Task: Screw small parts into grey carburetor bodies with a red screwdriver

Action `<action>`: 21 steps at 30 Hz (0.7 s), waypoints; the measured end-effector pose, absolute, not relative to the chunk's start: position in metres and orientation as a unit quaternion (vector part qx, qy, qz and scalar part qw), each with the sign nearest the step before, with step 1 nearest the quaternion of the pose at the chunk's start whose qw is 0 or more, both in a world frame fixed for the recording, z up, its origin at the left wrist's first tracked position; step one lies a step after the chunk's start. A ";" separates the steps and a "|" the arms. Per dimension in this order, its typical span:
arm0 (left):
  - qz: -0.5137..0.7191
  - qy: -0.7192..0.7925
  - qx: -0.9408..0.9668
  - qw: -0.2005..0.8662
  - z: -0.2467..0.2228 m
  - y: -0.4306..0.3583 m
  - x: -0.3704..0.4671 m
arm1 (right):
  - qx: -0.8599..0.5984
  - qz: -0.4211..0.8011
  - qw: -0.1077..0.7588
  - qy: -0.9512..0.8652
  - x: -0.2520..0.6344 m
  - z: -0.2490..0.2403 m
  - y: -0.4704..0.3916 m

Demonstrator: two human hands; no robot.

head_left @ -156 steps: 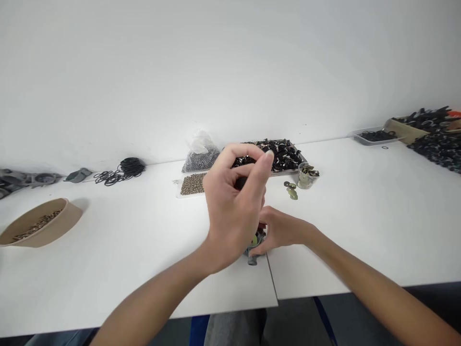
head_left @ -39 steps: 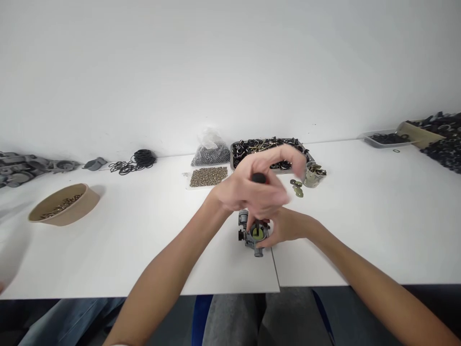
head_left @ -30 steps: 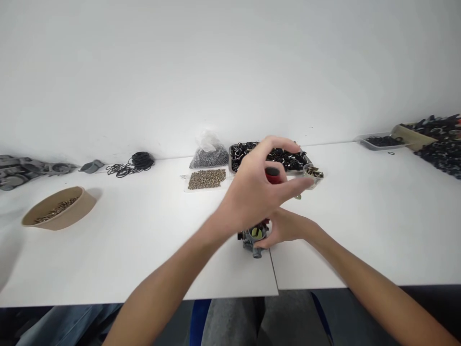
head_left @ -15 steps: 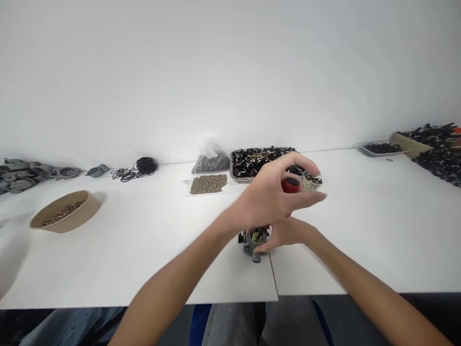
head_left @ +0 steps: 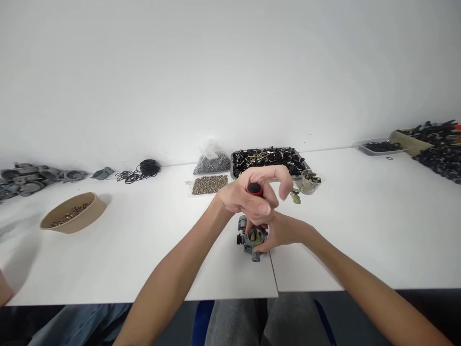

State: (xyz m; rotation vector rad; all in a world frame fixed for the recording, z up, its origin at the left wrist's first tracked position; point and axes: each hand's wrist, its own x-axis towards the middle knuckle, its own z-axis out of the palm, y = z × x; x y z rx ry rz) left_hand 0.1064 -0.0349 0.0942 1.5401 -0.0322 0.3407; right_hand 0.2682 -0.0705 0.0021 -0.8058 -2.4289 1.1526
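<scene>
A grey metal part with a round bore rests on the white table near its front edge, with a brass-coloured disc inside the bore. My right hand grips this part from the right side. Above it my left hand is wrapped round a red and black screwdriver handle, held upright, its index finger curled out to the right. The lower end of the tool is mostly hidden by my hands.
Behind stand a tray of black parts, brass screws, a bag and a cup of discs. At left are a tan bowl and grey castings. Another person's hand shows at the left edge.
My left hand has moved left with the screwdriver, now over the metal part, and its fingers have closed more. My right hand stays on the part. A person's hand has appeared at left.
</scene>
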 end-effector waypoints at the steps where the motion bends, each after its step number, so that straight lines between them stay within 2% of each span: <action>1: 0.166 0.017 0.708 0.686 0.101 -0.042 0.108 | -0.291 0.403 0.166 -0.852 0.269 0.002 -0.070; 3: 0.229 0.128 0.736 0.624 0.112 -0.062 0.114 | -0.302 0.405 0.167 -0.846 0.269 0.001 -0.070; 6: 0.419 0.317 0.701 0.483 0.116 -0.093 0.125 | -0.304 0.409 0.171 -0.843 0.269 -0.002 -0.071; 8: 0.493 0.327 0.674 0.443 0.110 -0.100 0.130 | -0.300 0.409 0.172 -0.845 0.269 -0.003 -0.071; 10: 0.477 0.257 0.679 0.496 0.102 -0.094 0.129 | -0.297 0.408 0.174 -0.845 0.269 -0.002 -0.072; 13: 0.310 0.107 0.700 0.634 0.091 -0.064 0.118 | -0.291 0.405 0.169 -0.850 0.269 0.000 -0.073; 16: 0.195 0.015 0.703 0.684 0.087 -0.037 0.105 | -0.281 0.393 0.157 -0.861 0.268 0.002 -0.072; 19: 0.182 0.021 0.705 0.685 0.094 -0.037 0.105 | -0.294 0.389 0.162 -0.858 0.268 0.002 -0.072; 21: 0.241 0.105 0.711 0.652 0.103 -0.052 0.111 | -0.301 0.393 0.168 -0.852 0.268 0.002 -0.072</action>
